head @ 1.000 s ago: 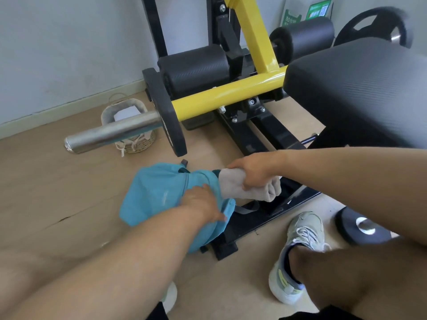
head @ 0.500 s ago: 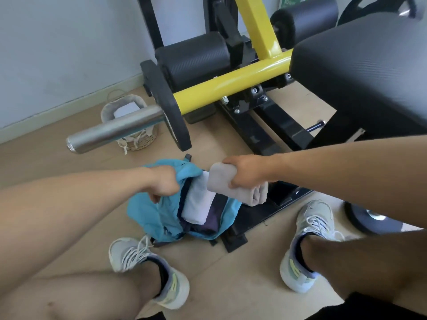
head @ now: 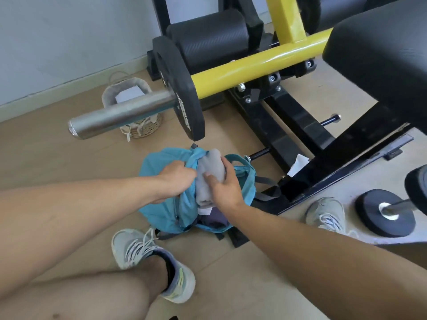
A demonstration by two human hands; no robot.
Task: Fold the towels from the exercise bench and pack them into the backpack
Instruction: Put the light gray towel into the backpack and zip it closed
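My left hand grips the open backpack; my right hand clasps the grey towel in its mouth (white cloth beneath).

Bare forearms and legs, dark ankle socks, pale grey laced trainers with yellow-green heel accents.

Right hand grips grey towel in backpack mouth, apparently.
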